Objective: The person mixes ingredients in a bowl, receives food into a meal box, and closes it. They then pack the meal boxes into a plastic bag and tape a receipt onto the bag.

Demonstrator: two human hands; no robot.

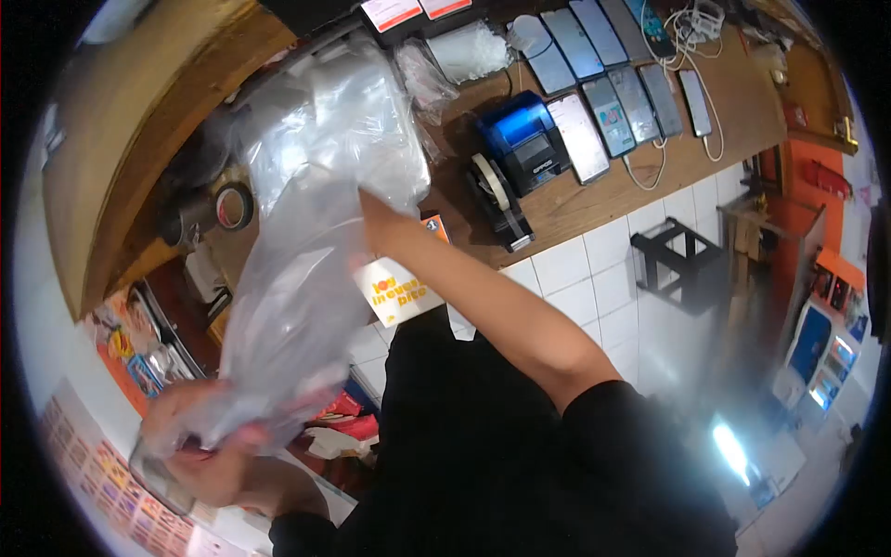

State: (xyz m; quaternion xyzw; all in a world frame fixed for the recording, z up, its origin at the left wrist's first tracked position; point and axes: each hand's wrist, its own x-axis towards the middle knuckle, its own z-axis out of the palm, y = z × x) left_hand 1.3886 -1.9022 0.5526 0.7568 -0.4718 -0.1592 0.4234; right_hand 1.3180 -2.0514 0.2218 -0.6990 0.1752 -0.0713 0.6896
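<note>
A long, clear plastic bag (297, 288) stretches between my two hands, smeared by motion. At the lower left, my left hand (209, 441) is closed around its gathered end. My right hand (376, 223) reaches to the bag's upper part; its fingers are hidden by the plastic. Just below my right wrist is a white printed card or box (401, 290) with yellow and orange lettering; I cannot tell whether the hand touches it. Beyond the bag, a stack of clear plastic bags (339, 116) lies on the wooden counter (594, 218).
A black tape dispenser (501, 204) stands beside a blue and black printer-like device (524, 139). Several phones (608, 116) with white cables (682, 37) lie at the back right. Tape rolls (232, 206) rest at left. A black stool (677, 260) stands on the tiled floor.
</note>
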